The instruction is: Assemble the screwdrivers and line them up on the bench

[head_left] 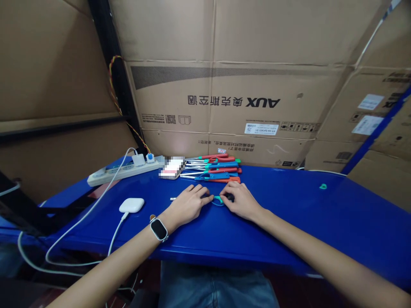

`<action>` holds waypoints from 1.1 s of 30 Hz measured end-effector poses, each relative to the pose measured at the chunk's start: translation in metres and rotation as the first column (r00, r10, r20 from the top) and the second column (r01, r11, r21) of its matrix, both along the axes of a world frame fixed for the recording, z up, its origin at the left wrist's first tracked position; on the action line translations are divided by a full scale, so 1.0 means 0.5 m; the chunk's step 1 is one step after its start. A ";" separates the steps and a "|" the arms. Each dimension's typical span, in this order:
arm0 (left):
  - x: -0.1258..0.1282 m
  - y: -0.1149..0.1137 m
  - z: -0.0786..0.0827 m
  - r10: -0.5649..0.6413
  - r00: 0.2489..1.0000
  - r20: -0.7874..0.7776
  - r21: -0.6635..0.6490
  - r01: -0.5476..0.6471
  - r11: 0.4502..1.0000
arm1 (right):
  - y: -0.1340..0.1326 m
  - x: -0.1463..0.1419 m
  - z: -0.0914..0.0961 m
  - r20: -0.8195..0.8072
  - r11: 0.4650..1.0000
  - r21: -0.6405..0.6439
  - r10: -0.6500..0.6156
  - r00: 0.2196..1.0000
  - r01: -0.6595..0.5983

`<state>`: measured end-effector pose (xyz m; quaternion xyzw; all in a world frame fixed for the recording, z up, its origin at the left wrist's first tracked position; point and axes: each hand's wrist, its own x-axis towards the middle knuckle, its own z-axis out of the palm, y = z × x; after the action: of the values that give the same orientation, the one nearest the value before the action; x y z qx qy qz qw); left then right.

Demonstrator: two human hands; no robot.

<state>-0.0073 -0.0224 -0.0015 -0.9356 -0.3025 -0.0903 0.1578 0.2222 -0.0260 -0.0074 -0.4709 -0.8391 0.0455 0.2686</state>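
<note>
Both hands rest on the blue table (289, 222) and meet over a small teal-handled tool (218, 200). My left hand (189, 204), with a watch on its wrist, lies over the tool's metal end and its fingers are curled onto it. My right hand (239, 200) pinches the teal handle end. Just beyond them lies a pile of similar tools (215, 169) with red, blue and green handles.
A white power strip (122, 171) with plugs sits at the back left, and its cables run down to a white earbud case (131, 205). A small teal piece (323, 186) lies at the right. Cardboard boxes (231, 102) wall the back.
</note>
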 end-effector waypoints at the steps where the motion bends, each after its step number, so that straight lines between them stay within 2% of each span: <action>1: -0.003 0.002 0.000 0.005 1.000 0.001 -0.001 -0.005 1.000 | 0.005 -0.004 0.002 -0.003 1.000 0.008 0.001 1.000 -0.001; 4: -0.016 0.007 0.002 0.027 1.000 -0.004 -0.007 -0.027 1.000 | 0.038 -0.015 0.013 -0.020 1.000 0.029 0.008 1.000 -0.007; 8: -0.029 0.012 0.004 0.043 0.999 -0.021 -0.024 -0.043 0.999 | 0.112 -0.029 0.046 0.000 0.997 0.078 0.025 1.000 -0.025; 12: -0.030 0.011 0.005 0.032 0.999 -0.011 -0.028 -0.032 0.999 | 0.169 -0.042 0.075 0.258 0.999 -0.040 0.039 0.965 -0.030; 15: -0.026 0.006 0.007 0.029 1.000 0.012 -0.003 -0.029 1.000 | 0.177 -0.043 0.080 0.352 0.998 -0.048 0.045 0.935 -0.030; 18: -0.026 0.003 0.012 0.034 0.996 0.084 0.010 -0.035 0.999 | 0.170 -0.036 0.074 0.397 0.995 0.048 0.058 0.916 -0.083; 21: -0.032 0.004 0.019 0.035 0.975 0.218 0.000 -0.035 0.999 | 0.163 -0.027 0.068 0.430 0.981 0.135 0.067 0.900 -0.137; 25: -0.040 0.011 0.027 0.047 0.917 0.396 -0.013 -0.046 0.999 | 0.159 -0.015 0.068 0.364 0.975 0.171 0.073 0.929 -0.143; 29: -0.044 0.011 0.040 0.013 0.847 0.531 -0.025 0.000 1.000 | 0.139 0.009 0.077 0.193 0.979 0.147 0.113 0.975 -0.142; 33: -0.040 0.013 0.059 -0.023 0.764 0.645 -0.033 0.058 0.998 | 0.099 0.032 0.088 0.005 0.981 0.095 0.169 0.986 -0.169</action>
<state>-0.0275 -0.0159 0.0281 -0.8579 -0.3203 -0.4013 0.0186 0.2381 0.0233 0.0365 -0.3844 -0.8769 0.0287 0.2872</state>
